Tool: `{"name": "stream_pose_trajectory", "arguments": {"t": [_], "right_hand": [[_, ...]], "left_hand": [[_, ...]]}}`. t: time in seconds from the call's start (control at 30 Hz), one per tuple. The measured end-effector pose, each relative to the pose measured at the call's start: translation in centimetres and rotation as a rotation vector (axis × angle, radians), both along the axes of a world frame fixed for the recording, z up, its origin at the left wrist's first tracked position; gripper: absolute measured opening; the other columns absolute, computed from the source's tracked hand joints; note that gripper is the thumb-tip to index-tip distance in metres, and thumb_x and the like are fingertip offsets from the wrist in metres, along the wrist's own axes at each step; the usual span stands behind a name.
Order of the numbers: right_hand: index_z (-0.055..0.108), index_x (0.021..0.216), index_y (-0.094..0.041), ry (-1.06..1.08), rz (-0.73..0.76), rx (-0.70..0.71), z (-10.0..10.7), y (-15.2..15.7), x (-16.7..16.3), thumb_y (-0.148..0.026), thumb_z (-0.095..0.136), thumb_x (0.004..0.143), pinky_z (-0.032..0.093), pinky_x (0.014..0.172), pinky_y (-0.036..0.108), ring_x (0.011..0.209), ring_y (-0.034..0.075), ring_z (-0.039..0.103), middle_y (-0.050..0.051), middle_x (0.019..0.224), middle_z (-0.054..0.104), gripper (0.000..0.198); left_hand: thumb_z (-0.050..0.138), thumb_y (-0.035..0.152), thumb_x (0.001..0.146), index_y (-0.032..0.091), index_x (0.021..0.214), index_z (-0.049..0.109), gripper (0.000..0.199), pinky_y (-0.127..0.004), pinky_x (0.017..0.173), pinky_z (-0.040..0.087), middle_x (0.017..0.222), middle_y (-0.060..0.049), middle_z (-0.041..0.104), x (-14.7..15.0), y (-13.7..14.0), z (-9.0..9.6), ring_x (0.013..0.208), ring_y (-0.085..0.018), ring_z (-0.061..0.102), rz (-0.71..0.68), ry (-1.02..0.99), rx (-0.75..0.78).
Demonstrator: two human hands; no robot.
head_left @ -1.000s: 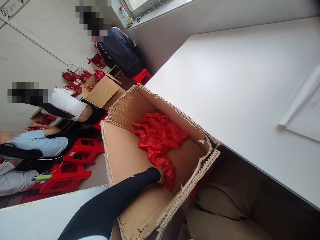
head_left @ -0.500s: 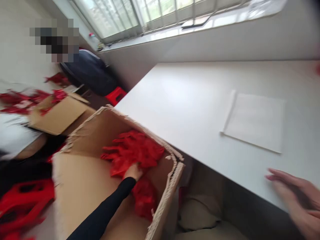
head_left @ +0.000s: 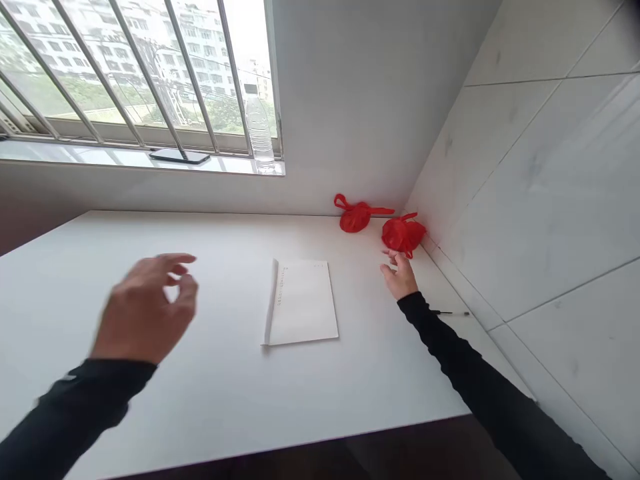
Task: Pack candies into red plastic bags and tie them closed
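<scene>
Over the left part of the white table, my left hand hovers with nothing in it, its thumb and curved fingers apart. My right hand reaches to the back right corner, thumb and fingers spread. Its fingertips are right by a tied red plastic bag; whether they touch it I cannot tell. Another knotted red plastic bag sits to the left of that one, against the wall. Between my hands lies a white paper pad with small writing along its left side.
A pen lies beside my right forearm. The tiled wall bounds the table on the right. On the window sill stand a clear plastic bottle and a dark flat phone-like object.
My view has swung right, away from the cardboard box and the seated person. My left hand has left the red bags in the box. My right hand has reached forward to the corner.
</scene>
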State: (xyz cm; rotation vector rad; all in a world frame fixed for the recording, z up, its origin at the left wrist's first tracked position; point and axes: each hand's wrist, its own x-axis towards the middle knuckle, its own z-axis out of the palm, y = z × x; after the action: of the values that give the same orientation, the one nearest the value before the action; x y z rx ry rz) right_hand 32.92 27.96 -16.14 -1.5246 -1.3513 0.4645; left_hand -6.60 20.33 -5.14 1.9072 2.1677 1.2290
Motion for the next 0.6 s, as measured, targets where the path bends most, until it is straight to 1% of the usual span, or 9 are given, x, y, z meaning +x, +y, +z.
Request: {"name": "stream_pose_trajectory", "arguments": {"t": [0.07, 0.13, 0.2, 0.27, 0.33, 0.43, 0.47, 0.53, 0.6], "right_hand": [[0.063, 0.121, -0.017, -0.064, -0.126, -0.007, 0.4, 3.9, 1.6, -0.024, 0.064, 0.092, 0.041, 0.109, 0.057, 0.132, 0.032, 0.045, 0.013, 0.137, 0.054, 0.030], [0.063, 0.122, -0.017, -0.118, -0.205, -0.036, 0.7, 6.9, 3.1, -0.029, 0.067, 0.094, 0.037, 0.110, 0.058, 0.133, 0.032, 0.044, 0.011, 0.141, 0.051, 0.031], [0.062, 0.124, -0.017, -0.155, -0.222, -0.077, 0.9, 8.7, 4.1, -0.033, 0.067, 0.096, 0.041, 0.108, 0.056, 0.128, 0.030, 0.050, 0.011, 0.140, 0.051, 0.033], [0.061, 0.124, -0.018, -0.173, -0.196, -0.108, 0.8, 9.1, 4.4, -0.035, 0.065, 0.097, 0.046, 0.104, 0.053, 0.122, 0.028, 0.055, 0.010, 0.136, 0.055, 0.032], [0.061, 0.124, -0.017, -0.178, -0.157, -0.115, 0.4, 8.3, 4.1, -0.033, 0.066, 0.096, 0.047, 0.103, 0.052, 0.120, 0.028, 0.056, 0.011, 0.133, 0.057, 0.033], [0.063, 0.124, -0.015, -0.168, -0.076, -0.085, -0.2, 4.9, 3.0, -0.031, 0.063, 0.093, 0.048, 0.102, 0.049, 0.120, 0.029, 0.057, 0.015, 0.134, 0.057, 0.035], [0.065, 0.122, -0.016, -0.166, -0.033, -0.074, -0.2, 3.5, 2.6, -0.032, 0.061, 0.092, 0.050, 0.100, 0.047, 0.117, 0.029, 0.059, 0.015, 0.133, 0.058, 0.035], [0.071, 0.112, -0.020, -0.172, 0.060, -0.066, 0.2, 1.1, 2.1, -0.036, 0.060, 0.088, 0.055, 0.090, 0.044, 0.104, 0.027, 0.065, 0.011, 0.122, 0.065, 0.031], [0.073, 0.098, -0.022, -0.189, 0.095, -0.043, 1.0, 0.0, 1.8, -0.040, 0.061, 0.085, 0.056, 0.083, 0.043, 0.093, 0.026, 0.066, 0.008, 0.108, 0.069, 0.024]], "left_hand": [[0.056, 0.015, 0.078, 0.020, 0.098, 0.069, 0.025, -0.057, 0.104, 0.041, 0.097, -0.007, 0.062, 1.9, 1.9, -1.2, 0.094, -0.029, 0.060, -0.059, 0.054, -0.048], [0.057, 0.013, 0.076, 0.019, 0.091, 0.070, 0.021, -0.057, 0.098, 0.045, 0.090, -0.010, 0.064, 4.9, 4.4, -3.4, 0.094, -0.032, 0.061, -0.090, 0.031, -0.066], [0.054, 0.011, 0.078, 0.018, 0.093, 0.070, 0.023, -0.052, 0.094, 0.048, 0.090, -0.011, 0.065, 8.1, 6.5, -5.7, 0.094, -0.032, 0.062, -0.091, -0.030, -0.043], [0.049, 0.009, 0.082, 0.018, 0.098, 0.069, 0.026, -0.046, 0.090, 0.051, 0.093, -0.011, 0.067, 10.9, 7.2, -7.7, 0.089, -0.027, 0.063, -0.068, -0.117, 0.004], [0.045, 0.009, 0.086, 0.016, 0.101, 0.066, 0.027, -0.039, 0.082, 0.053, 0.095, -0.010, 0.068, 13.1, 6.3, -9.3, 0.079, -0.022, 0.063, -0.029, -0.210, 0.053], [0.042, 0.010, 0.090, 0.016, 0.101, 0.064, 0.026, -0.031, 0.071, 0.053, 0.095, -0.008, 0.068, 15.8, 3.5, -11.1, 0.070, -0.017, 0.060, -0.029, -0.303, 0.104], [0.042, 0.010, 0.091, 0.017, 0.101, 0.064, 0.025, -0.029, 0.069, 0.053, 0.093, -0.007, 0.068, 16.7, 2.5, -11.6, 0.070, -0.016, 0.061, -0.068, -0.313, 0.114], [0.044, 0.010, 0.090, 0.020, 0.099, 0.065, 0.025, -0.026, 0.071, 0.053, 0.089, -0.004, 0.068, 18.0, 1.0, -12.5, 0.072, -0.014, 0.062, -0.206, -0.302, 0.122], [0.046, 0.008, 0.088, 0.022, 0.097, 0.066, 0.026, -0.025, 0.073, 0.053, 0.086, -0.001, 0.067, 18.9, 0.3, -13.0, 0.076, -0.014, 0.063, -0.350, -0.273, 0.115]]}}
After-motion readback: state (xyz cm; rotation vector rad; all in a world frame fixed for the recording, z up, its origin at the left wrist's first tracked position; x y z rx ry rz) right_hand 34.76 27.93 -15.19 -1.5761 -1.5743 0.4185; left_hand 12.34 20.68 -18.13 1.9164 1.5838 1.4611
